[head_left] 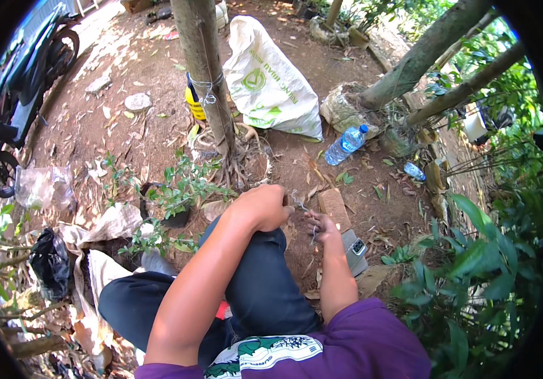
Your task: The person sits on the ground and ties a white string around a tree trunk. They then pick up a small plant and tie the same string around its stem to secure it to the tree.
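Note:
My right hand (323, 228) pinches a thin pale string or wire (300, 203) between its fingers. One end of it curls up towards my left hand, and another piece hangs below the right fingers. My left hand (263, 204) is curled above my raised knee (252, 265). Its fingertips are turned away, so whether it grips anything is hidden. Beside my right hand, a brick (334, 207) lies on the soil. A grey smartphone (354, 253) rests against the brick's near end, camera side up, partly behind my forearm.
A tree trunk (203, 71) tied with string rises ahead, a yellow-and-blue object (195, 102) behind it. Beyond stand a white woven sack (271, 80) and a water bottle (346, 145). A leafy potted plant (176, 189) is left, a motorcycle (20, 94) far left, dense foliage (480, 265) right.

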Available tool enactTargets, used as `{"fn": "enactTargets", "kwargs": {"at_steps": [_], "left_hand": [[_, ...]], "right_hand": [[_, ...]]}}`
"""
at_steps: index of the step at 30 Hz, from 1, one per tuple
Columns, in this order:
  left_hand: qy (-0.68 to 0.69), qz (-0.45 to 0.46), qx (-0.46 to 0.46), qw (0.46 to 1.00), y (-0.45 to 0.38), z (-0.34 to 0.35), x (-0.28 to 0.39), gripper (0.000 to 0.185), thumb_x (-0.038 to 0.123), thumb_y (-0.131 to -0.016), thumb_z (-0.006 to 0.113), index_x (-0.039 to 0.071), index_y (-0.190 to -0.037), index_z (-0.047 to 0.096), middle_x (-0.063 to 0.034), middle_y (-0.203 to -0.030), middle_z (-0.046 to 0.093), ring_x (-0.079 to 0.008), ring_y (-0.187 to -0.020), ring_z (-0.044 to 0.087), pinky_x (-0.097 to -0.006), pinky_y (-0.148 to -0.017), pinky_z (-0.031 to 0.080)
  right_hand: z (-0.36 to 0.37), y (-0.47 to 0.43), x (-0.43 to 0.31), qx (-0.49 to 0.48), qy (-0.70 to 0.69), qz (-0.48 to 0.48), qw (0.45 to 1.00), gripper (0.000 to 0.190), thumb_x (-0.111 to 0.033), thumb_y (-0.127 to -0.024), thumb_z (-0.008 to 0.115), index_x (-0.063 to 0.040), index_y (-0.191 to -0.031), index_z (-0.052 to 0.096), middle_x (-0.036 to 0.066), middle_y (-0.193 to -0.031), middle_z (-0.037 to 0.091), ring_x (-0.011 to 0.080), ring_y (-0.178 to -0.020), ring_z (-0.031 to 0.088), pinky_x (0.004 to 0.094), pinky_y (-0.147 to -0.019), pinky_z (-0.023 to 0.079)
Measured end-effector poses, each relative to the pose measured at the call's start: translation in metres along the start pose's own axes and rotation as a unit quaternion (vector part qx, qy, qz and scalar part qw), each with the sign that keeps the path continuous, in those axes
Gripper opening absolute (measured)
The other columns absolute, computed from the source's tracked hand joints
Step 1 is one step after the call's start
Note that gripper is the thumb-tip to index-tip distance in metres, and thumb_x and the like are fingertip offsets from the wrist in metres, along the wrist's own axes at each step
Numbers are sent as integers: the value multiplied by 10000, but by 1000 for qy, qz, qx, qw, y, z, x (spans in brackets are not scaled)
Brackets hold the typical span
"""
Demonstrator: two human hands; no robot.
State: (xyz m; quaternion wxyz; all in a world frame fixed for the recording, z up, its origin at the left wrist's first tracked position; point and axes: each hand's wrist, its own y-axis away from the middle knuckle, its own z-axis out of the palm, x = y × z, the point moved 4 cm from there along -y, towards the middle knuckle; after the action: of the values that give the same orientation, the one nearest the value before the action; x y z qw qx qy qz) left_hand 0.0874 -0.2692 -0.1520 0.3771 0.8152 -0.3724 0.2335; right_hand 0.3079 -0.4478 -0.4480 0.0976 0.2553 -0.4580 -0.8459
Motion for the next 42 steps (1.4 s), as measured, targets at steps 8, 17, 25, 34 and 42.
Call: {"fn": "enactTargets", "kwargs": {"at_steps": [8,17,25,34,42], "left_hand": [[140,156,196,958,57,-27,-13,243,164,-913,674,-36,-1041,722,-225,-962,737,-327,-911,724,-403,-838,551],[160,241,478,829,190,-106,-18,183,80,-912,666,-16,-1065,695,-156,-970,708,-251,-860,666,-371,-807,521],[34,217,567,794,249,-168,-13,381,89,-893,683,40,-1263,608,-195,-1212,592,-335,-1072,602,-434,-944,484],[-444,39,639,627,288,-179,-83,377,340,-1011,538,219,-1358,616,-66,-1490,536,-215,-1420,441,-435,-1204,235],[-383,-10,490,783,268,-160,-190,263,340,-1015,547,117,-909,637,-82,-788,675,-291,-864,675,-448,-763,544]], "right_hand": [[40,31,17,-104,-213,-55,970,304,-236,-1094,430,0,-1188,596,-68,-598,386,81,-464,306,259,-464,264],[225,104,-41,-482,-168,-147,847,329,-288,-1123,347,-63,-1233,560,-64,-611,327,96,-511,279,266,-551,308],[398,227,-51,-573,-49,-250,779,313,-303,-1108,423,-67,-1014,607,-56,-587,311,104,-563,325,279,-593,297],[552,246,-24,-460,610,-331,554,378,-331,-1048,600,33,-1051,701,2,-773,600,115,-726,550,303,-708,473],[553,193,5,-270,709,-556,340,449,-492,-946,681,-51,-971,765,183,-819,715,366,-739,661,430,-691,518]]}}
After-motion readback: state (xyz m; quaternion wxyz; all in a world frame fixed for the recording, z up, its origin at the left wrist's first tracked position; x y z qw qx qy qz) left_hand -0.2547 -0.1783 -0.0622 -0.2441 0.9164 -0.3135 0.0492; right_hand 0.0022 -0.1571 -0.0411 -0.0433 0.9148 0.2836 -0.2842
